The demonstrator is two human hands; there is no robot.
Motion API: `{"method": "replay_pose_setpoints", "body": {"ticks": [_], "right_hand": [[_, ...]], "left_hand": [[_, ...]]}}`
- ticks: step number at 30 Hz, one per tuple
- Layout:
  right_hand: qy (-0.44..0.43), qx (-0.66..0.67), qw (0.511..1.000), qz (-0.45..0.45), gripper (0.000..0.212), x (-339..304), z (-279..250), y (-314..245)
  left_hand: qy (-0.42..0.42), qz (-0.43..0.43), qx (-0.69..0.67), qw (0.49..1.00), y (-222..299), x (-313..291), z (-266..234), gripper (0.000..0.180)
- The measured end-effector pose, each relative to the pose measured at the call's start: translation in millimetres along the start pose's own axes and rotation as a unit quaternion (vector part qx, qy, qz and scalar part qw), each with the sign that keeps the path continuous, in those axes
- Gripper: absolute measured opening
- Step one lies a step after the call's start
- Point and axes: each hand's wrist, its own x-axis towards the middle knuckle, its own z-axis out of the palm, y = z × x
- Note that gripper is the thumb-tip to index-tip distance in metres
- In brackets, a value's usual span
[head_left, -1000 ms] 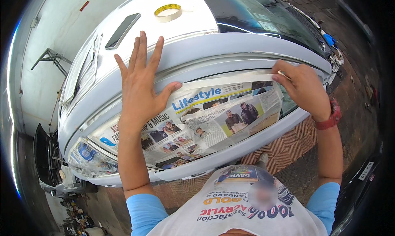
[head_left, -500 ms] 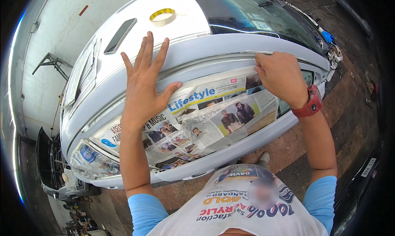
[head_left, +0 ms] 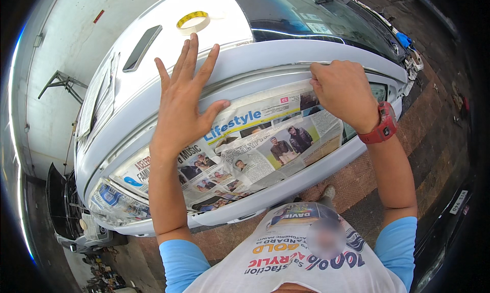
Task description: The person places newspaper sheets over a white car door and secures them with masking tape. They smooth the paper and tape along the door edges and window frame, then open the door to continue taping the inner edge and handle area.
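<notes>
Sheets of newspaper (head_left: 255,165) cover the side windows of a car in grey primer (head_left: 326,53). My left hand (head_left: 186,101) is open, fingers spread over the grey roof edge, its thumb along the paper's upper border. My right hand (head_left: 344,94), with a red watch (head_left: 381,125) on the wrist, is closed at the upper edge of the paper near its right end. Its curled fingers hide whatever they may pinch. Just beyond my left fingertips, a roll of masking tape (head_left: 205,24) lies on the white roof.
A phone (head_left: 143,48) rests on the roof left of the tape, with more paper sheets (head_left: 99,96) farther left. The dark windshield (head_left: 286,15) is at the upper right. A black stand (head_left: 64,83) is by the wall, and patterned matting (head_left: 347,180) covers the floor.
My left hand has slid slightly to the right along the paper's upper border. My right hand stays closed at nearly the same spot. The whole view has shifted a little.
</notes>
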Motion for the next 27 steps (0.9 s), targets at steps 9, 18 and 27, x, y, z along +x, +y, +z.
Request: {"method": "replay_pose_setpoints", "body": {"ticks": [9,18,27], "right_hand": [[-0.002,0.009,1.000,0.002,0.017,0,1,2],[0.016,0.006,1.000,-0.006,0.012,-3,0,0],[0.034,0.022,0.999,-0.005,0.011,-4,1,3]], "left_hand": [[-0.011,0.023,-0.011,1.000,14,14,10,0.106],[-0.017,0.042,0.011,0.999,24,24,21,0.102],[-0.055,-0.015,0.094,0.994,22,6,-3,0.108]]}}
